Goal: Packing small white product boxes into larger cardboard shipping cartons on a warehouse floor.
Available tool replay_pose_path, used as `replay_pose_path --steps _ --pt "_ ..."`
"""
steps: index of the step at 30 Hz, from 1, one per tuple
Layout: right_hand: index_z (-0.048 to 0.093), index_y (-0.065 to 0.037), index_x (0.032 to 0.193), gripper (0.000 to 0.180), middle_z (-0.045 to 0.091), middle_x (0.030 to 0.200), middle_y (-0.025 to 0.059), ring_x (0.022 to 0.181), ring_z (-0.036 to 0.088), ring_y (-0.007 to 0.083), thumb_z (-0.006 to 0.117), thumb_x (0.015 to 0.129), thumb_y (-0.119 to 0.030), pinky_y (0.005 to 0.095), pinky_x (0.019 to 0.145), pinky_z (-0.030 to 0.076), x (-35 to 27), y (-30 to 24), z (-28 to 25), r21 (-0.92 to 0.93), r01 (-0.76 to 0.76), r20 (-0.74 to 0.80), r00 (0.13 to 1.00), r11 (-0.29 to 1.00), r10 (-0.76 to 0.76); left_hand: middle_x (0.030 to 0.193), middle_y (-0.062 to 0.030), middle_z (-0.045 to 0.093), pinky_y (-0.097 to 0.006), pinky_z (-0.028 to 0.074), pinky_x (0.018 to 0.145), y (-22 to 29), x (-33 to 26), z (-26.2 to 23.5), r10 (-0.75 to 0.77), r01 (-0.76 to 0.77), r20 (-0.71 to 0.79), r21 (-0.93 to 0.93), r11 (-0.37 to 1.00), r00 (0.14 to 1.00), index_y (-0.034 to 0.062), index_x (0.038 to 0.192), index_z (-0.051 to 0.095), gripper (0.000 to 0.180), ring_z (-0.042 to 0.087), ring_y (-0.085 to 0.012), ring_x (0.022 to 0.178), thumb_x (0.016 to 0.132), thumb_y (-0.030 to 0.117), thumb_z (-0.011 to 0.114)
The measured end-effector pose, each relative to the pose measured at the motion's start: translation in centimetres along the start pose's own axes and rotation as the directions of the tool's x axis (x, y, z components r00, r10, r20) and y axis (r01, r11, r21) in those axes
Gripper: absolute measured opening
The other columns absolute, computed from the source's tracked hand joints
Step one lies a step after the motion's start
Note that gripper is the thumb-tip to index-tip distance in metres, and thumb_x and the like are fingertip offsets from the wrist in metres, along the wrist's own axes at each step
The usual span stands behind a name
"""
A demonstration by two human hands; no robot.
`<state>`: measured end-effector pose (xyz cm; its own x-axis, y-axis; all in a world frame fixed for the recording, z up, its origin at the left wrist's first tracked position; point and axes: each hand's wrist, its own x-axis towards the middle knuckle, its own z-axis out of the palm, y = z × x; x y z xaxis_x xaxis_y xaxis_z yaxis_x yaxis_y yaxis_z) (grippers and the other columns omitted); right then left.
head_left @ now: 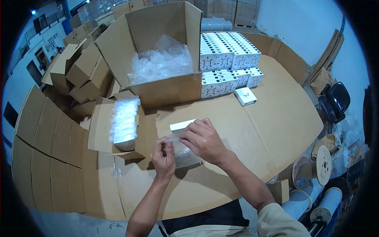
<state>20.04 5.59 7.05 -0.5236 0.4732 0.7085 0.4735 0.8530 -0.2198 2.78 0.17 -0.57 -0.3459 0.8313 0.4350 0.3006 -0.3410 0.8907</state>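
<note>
I'm watching remotely: in front of the big carton (169,91), the left hand (164,158) and right hand (203,140) both pinch one clear bag (186,158). Partway along, I'd judge: wrapped packs (125,120) fill one smaller carton (99,130) front-left of the big carton, while stacked white boxes (231,51) to its right look unbagged. Two loose ones: a near box (181,126) before it, a far box (245,96) front-right; packs and stacks I can't tally.
</note>
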Motion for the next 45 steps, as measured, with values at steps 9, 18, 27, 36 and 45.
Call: replay_pose_path --steps 9,18,27,36,45 --pt "0.069 -0.007 0.093 0.013 0.068 0.087 0.008 0.086 0.066 0.0271 0.077 0.083 -0.012 0.0402 0.084 0.048 1.3 -0.4 -2.0 0.256 -0.177 0.37 0.926 0.95 0.072 0.089 -0.0092 0.076 -0.028 0.059 0.072 0.1 -0.4 -0.7 -0.162 0.174 0.204 -0.044 0.984 0.966 0.0026 0.119 0.055 0.06 0.072 -0.0133 0.081 0.076 0.015 0.094" --pt "0.068 -0.002 0.108 0.021 0.072 0.091 0.0225 0.086 0.069 0.0437 0.065 0.094 -0.017 0.0515 0.079 0.054 1.9 -1.4 -2.2 0.405 -0.344 0.518 0.85 0.847 0.097 0.107 -0.0113 0.074 -0.032 0.06 0.082 1.8 -0.6 -1.3 -0.142 0.169 0.265 -0.079 0.982 0.954 0.0027 0.121 0.057 0.064 0.072 -0.0156 0.096 0.073 0.019 0.096" --pt "0.07 -0.002 0.11 0.019 0.074 0.087 0.0141 0.077 0.074 0.0266 0.07 0.095 -0.014 0.0371 0.069 0.057 1.8 -0.8 -1.8 0.581 -0.523 0.361 0.852 0.623 0.379 0.101 -0.0149 0.077 -0.037 0.061 0.084 1.3 0.1 -1.9 -0.101 0.037 0.432 0.155 0.987 0.896 -0.0009 0.126 0.063 0.071 0.074 -0.0199 0.096 0.071 0.03 0.097" --pt "0.071 -0.004 0.103 0.027 0.075 0.094 0.0107 0.079 0.072 0.0265 0.083 0.086 -0.021 0.0385 0.072 0.056 1.1 0.6 -2.6 0.429 -0.397 0.429 0.88 0.811 0.204 0.086 -0.0076 0.073 -0.03 0.059 0.073 1.9 0.7 -1.0 -0.114 0.144 0.255 -0.099 0.985 0.96 0.0005 0.109 0.064 0.04 0.072 -0.0142 0.082 0.088 0.028 0.085" --pt "0.076 -0.01 0.095 0.023 0.074 0.087 0.0025 0.078 0.063 0.0176 0.088 0.08 -0.023 0.0305 0.086 0.045 -0.7 2.1 -2.0 0.38 -0.233 0.21 0.964 0.895 0.162 0.077 0.0032 0.052 -0.023 0.034 0.055 -0.5 0.7 -1.8 -0.103 0.129 0.158 -0.167 0.978 0.982 0.0061 0.088 0.054 0.042 0.042 -0.0044 0.066 0.102 0.044 0.067"
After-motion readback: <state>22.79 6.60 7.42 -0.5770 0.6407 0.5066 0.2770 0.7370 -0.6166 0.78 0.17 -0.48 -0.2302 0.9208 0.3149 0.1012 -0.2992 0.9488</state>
